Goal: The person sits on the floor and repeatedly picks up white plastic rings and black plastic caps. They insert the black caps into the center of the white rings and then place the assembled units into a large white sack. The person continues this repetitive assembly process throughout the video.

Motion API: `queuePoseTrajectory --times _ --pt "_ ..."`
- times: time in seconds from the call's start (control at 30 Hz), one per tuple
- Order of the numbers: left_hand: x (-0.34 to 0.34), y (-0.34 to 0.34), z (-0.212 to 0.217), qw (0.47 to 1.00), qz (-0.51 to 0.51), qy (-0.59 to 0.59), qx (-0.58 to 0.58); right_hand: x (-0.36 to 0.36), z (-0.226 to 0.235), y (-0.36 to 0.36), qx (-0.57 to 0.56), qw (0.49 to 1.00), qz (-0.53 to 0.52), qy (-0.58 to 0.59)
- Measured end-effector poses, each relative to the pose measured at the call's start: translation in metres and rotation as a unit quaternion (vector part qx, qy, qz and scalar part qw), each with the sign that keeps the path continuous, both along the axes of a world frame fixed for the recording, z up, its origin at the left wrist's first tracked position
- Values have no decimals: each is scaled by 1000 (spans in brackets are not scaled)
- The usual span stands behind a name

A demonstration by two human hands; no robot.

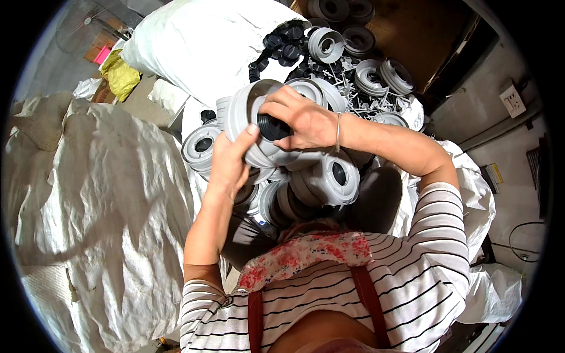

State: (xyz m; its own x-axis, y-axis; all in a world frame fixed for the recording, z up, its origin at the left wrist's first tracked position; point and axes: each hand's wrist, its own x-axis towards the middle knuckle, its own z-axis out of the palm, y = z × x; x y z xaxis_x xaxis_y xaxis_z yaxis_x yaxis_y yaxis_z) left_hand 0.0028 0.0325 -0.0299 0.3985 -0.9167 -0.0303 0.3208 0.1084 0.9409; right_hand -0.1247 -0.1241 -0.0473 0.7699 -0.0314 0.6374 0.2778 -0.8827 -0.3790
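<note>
Grey ring's (237, 112) rim leaves right fingers (276, 109) room around the black cap (272, 129).

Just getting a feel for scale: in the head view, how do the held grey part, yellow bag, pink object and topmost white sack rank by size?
1. White sack
2. Held grey part, perhaps enlarged by nearness
3. Yellow bag
4. Pink object

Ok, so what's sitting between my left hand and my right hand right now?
In the head view, a grey round part with a black ribbed piece at its centre lies between your left hand and right hand.
</note>
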Motion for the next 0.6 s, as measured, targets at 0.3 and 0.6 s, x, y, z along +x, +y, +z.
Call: queuePoseTrajectory --times 0.3,0.6 --pt "-17 -10 -2 978 81 -191 22 18 -4 1 412 909 -61 7" --pt "27 -15 -43 826 14 -552 -116 35 -24 -12 748 638 180 14"
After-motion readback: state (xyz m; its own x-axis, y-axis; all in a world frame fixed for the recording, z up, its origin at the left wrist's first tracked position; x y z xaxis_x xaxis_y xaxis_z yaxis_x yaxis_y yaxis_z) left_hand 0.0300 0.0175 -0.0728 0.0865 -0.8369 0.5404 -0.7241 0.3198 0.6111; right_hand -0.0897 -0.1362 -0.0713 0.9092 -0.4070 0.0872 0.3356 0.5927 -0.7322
